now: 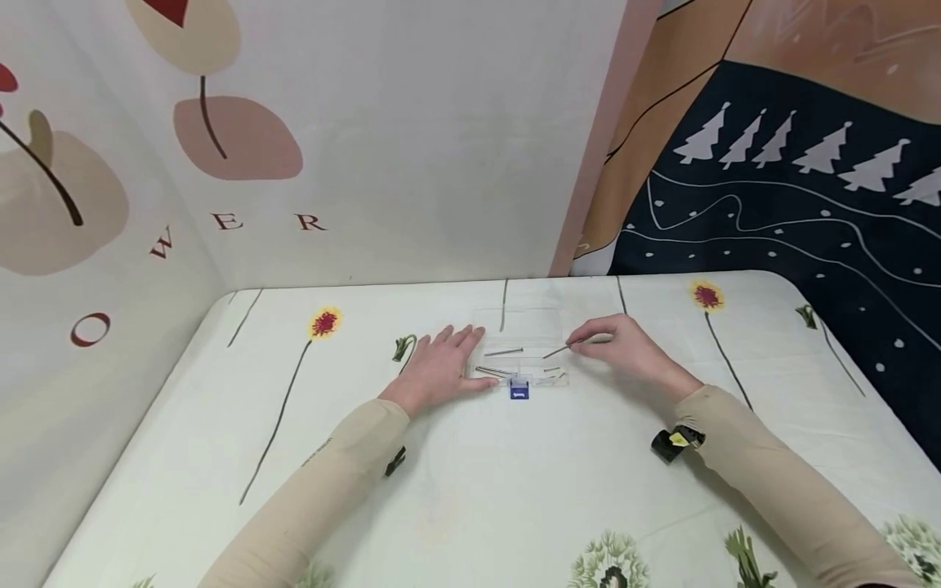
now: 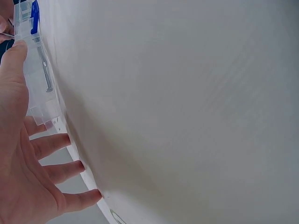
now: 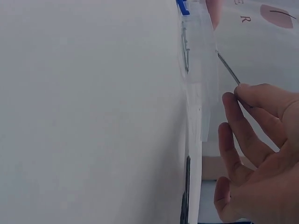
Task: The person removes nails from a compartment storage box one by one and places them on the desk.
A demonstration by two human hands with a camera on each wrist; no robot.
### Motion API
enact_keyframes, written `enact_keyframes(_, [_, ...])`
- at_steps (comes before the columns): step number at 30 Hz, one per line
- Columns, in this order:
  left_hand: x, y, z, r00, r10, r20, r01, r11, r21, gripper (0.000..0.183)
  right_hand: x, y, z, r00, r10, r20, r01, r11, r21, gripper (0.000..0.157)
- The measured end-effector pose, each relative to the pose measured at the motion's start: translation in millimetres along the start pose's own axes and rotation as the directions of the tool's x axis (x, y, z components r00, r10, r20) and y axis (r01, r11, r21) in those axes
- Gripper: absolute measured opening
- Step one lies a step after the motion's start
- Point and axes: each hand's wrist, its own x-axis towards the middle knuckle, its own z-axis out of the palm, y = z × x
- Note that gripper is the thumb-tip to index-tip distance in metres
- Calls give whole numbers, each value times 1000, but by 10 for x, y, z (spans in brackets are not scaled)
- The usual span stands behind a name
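Note:
A clear plastic compartment box [image 1: 540, 380] with a blue latch [image 1: 519, 389] lies on the table, its transparent lid [image 1: 515, 321] folded back. Several nails lie in its compartments, one nail [image 1: 503, 352] in the back one and longer nails [image 1: 494, 371] at front left. My right hand [image 1: 625, 347] pinches a thin nail [image 3: 228, 68] between thumb and forefinger over the box's right side, its other fingers loosely bent. My left hand [image 1: 441, 367] is spread at the box's left side. The left thumb [image 2: 15, 60] rests at the box's rim and the fingertips [image 2: 96, 193] touch the tablecloth.
A white tablecloth [image 1: 470, 490] printed with flowers covers the table. White patterned fabric [image 1: 412, 163] hangs behind and to the left, and a dark curtain with trees [image 1: 772, 196] hangs at the right. The table's back edge runs close behind the lid.

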Motion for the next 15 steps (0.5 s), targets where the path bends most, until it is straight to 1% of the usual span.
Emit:
enact_keyframes(5, [6,8,-6,1000,3,-3,-3,1000,4,92,-65,61,-112,999,16,-28,-16,1000,6,16])
enact_keyframes(12, [4,8,4,1000,-3,-9,3,1000,5,92,-158,103,-264,997,-13,-73,13,1000,10,18])
enact_keyframes(15, [2,7,5,1000,2,-13,-2,1000,10,92,-194,120,-315,996,14,-87,-11,999,32,20])
